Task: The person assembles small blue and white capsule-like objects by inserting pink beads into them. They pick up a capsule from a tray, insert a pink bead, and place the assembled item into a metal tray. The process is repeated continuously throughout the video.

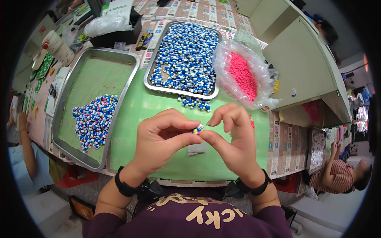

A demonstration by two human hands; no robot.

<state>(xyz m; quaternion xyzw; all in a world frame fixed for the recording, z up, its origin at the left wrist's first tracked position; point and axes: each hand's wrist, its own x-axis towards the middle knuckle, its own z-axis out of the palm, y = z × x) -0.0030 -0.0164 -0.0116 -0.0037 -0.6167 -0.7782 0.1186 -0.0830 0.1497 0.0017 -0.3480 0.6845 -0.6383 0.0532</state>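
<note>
Centrally, left hand (pixel 160 133) pinches a blue-white piece (pixel 197 129) above the green mat (pixel 166 171); right hand (pixel 234 137) half open, thumb at piece. Left tray (pixel 95 73): blue-white-pink pieces (pixel 94 125). Far tray (pixel 178 91): blue-white pieces (pixel 184 55). Clear bag (pixel 222 59): pink bits (pixel 242 75). Shirt (pixel 131 225): pale lettering (pixel 194 214).

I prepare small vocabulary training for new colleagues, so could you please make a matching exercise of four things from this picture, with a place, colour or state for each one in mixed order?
Things:
1. Left hand
2. Clear plastic bag
3. Metal tray at far left
4. Work mat

Descriptions:
a. Plain green, lying beneath both hands
b. Has a heap of small pieces towards its near end
c. Open, with bright pink bits inside
d. Pinches one small piece

Right pairs: 1-d; 2-c; 3-b; 4-a
</note>
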